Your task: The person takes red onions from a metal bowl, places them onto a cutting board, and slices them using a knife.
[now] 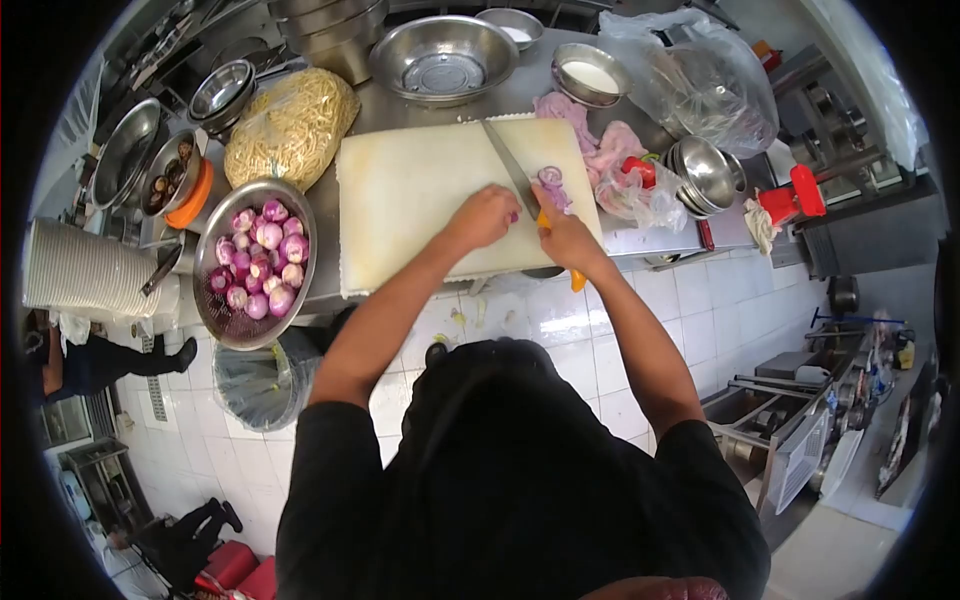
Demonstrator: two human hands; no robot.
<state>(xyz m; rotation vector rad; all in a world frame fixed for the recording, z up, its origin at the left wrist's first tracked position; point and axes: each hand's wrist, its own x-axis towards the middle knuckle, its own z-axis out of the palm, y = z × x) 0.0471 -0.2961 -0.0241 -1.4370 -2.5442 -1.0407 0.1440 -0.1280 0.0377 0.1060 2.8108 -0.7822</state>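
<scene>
My right hand [568, 243] is wrapped round the orange handle of a knife [508, 158], whose long blade points away from me over the white cutting board [400, 185]. My left hand [485, 216] is closed, fingers curled, just left of the blade. A bit of purple onion shows at its fingertips, mostly hidden by the hand. Sliced onion rings [553, 188] lie on the board to the right of the blade. Left of the board, a perforated metal colander [237, 326] holds several peeled red onions [268, 236].
A bag of cut yellowish strips [292, 122] stands behind the colander. Metal bowls [444, 60] line the back. Pink cloths [612, 146], a red pepper [640, 172] in plastic and stacked bowls [706, 172] are right of the board. A lined bin [262, 388] stands below left. Other people are at far left.
</scene>
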